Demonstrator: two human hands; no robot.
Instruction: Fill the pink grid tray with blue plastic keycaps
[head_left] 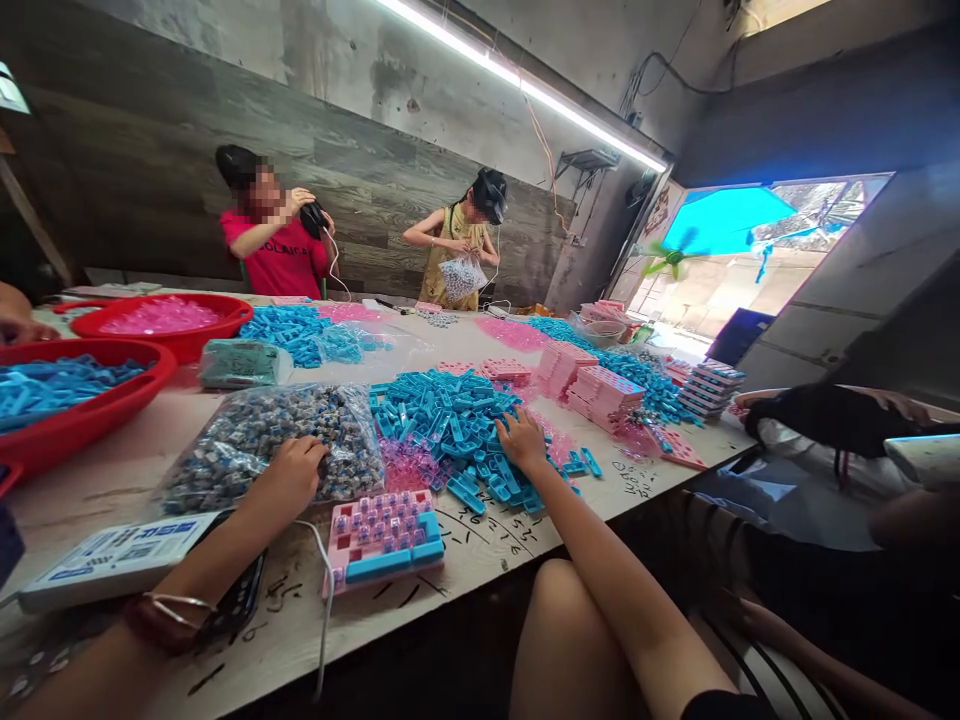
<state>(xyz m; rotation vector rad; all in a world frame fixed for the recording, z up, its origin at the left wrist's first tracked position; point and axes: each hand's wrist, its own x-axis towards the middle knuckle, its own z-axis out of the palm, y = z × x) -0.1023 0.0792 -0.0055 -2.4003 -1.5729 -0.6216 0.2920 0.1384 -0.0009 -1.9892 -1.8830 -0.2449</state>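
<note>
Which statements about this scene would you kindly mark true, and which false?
1. The right hand touches a pile of blue pieces. True.
2. The left hand is inside a red basin. False: the left hand is over a clear bag of small parts.
3. The nearer red basin holds blue parts. True.
4. Both people across the table hold bags. False: the person in red holds a black object.
5. The pink frame holds blue bars and purplish pieces. True.

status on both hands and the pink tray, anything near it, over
Left hand at clear bag. Right hand on blue pile. Pink tray partly filled, some slots bare. White cable close by its left side.
</note>
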